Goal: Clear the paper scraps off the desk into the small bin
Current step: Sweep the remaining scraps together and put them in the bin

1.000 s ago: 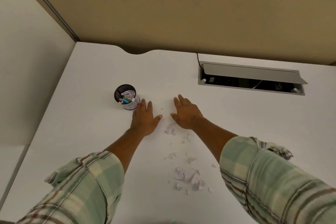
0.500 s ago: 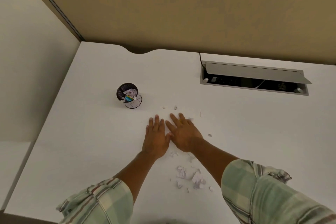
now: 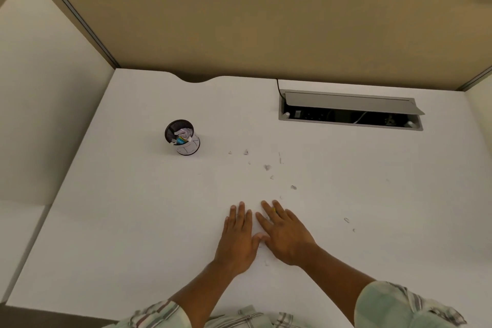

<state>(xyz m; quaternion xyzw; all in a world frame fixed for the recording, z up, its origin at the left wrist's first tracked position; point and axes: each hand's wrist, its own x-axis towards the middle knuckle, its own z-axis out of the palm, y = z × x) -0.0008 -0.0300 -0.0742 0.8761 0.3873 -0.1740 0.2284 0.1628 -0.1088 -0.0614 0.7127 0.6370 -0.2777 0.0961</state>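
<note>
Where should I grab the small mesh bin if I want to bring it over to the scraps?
Grip the small mesh bin around its lower wall, coming from its right side with the left hand, which is the nearer one. It is an upright cylinder with its open mouth on top and crumpled paper already inside, so a sideways wrap probably keeps it level. The desk around it is bare.

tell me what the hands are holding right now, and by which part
Nothing is gripped: the left hand and right hand lie flat, palms down, on the desk.
</note>
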